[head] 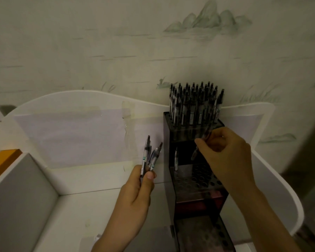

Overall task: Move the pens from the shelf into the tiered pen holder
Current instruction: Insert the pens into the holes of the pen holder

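Note:
A dark tiered pen holder (176, 197) stands on the white shelf (91, 180). Its top tier is packed with several upright pens (195, 104). One single pen (176, 159) stands in the middle tier. My left hand (135, 193) grips two clear pens (150, 157) just left of the holder, their tips pointing up. My right hand (227, 157) pinches one pen (200, 142) over the middle tier, its tip angled down toward the holes.
White paper (71, 135) is taped to the shelf's curved back panel. A grey divider (24, 190) stands at the left, with an orange edge (2, 162) behind it. The lowest tier of the holder (204, 233) reaches toward me. A painted wall rises behind.

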`<control>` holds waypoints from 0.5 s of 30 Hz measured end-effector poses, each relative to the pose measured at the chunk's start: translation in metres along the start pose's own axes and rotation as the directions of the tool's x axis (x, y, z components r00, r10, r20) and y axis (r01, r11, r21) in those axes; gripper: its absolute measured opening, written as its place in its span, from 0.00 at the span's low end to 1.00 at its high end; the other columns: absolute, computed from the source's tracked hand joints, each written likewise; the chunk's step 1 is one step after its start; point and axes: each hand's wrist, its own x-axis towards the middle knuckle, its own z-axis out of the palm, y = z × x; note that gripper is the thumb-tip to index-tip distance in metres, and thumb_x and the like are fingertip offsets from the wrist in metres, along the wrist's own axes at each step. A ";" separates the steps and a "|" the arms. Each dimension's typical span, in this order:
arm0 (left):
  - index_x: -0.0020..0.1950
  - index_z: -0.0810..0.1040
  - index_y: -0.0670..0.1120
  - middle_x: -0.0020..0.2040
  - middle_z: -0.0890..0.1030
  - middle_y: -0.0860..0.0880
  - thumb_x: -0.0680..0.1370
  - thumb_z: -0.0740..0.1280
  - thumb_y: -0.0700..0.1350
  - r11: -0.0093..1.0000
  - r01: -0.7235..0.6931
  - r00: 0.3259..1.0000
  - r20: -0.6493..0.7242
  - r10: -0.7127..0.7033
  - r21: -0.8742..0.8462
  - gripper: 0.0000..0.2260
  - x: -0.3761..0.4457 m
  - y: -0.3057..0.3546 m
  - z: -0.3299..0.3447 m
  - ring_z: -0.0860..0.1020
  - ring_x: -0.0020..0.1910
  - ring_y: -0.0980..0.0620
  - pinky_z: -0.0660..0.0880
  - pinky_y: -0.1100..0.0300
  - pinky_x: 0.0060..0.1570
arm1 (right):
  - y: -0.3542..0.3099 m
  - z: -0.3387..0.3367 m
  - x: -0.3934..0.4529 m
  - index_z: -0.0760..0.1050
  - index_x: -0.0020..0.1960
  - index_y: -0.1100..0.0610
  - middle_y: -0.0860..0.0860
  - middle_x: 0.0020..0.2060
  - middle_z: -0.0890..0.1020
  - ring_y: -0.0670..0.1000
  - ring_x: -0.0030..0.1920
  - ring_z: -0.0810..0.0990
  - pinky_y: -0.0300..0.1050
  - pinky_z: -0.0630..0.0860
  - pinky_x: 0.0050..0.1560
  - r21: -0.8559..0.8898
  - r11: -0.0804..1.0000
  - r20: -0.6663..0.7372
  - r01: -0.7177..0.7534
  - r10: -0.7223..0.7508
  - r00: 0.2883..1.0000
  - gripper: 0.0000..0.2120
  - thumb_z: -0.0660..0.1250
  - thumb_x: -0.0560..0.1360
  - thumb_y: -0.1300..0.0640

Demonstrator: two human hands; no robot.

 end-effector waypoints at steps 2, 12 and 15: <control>0.50 0.75 0.51 0.30 0.68 0.54 0.76 0.56 0.59 1.000 0.007 1.000 -0.002 -0.007 -0.003 0.15 0.000 0.001 0.000 0.64 0.27 0.57 0.62 0.64 0.27 | 0.010 0.010 -0.001 0.78 0.43 0.56 0.43 0.34 0.82 0.38 0.37 0.81 0.27 0.75 0.39 -0.020 0.999 -0.004 0.028 -0.028 1.000 0.10 0.77 0.69 0.54; 0.50 0.75 0.50 0.30 0.68 0.54 0.78 0.56 0.56 1.000 0.023 0.999 -0.023 -0.023 -0.008 0.13 -0.001 0.001 -0.004 0.63 0.26 0.56 0.61 0.66 0.26 | 0.033 0.033 -0.012 0.76 0.42 0.54 0.40 0.32 0.79 0.35 0.37 0.79 0.23 0.72 0.37 -0.030 0.998 0.022 0.060 -0.059 0.998 0.11 0.78 0.68 0.56; 0.50 0.75 0.50 0.30 0.68 0.54 0.80 0.56 0.53 1.000 0.025 0.999 -0.021 -0.025 -0.001 0.11 0.000 0.001 -0.004 0.63 0.26 0.57 0.62 0.66 0.26 | 0.036 0.037 -0.015 0.76 0.42 0.53 0.39 0.33 0.79 0.36 0.39 0.80 0.24 0.73 0.38 -0.034 0.998 0.041 0.048 -0.047 0.998 0.11 0.78 0.68 0.55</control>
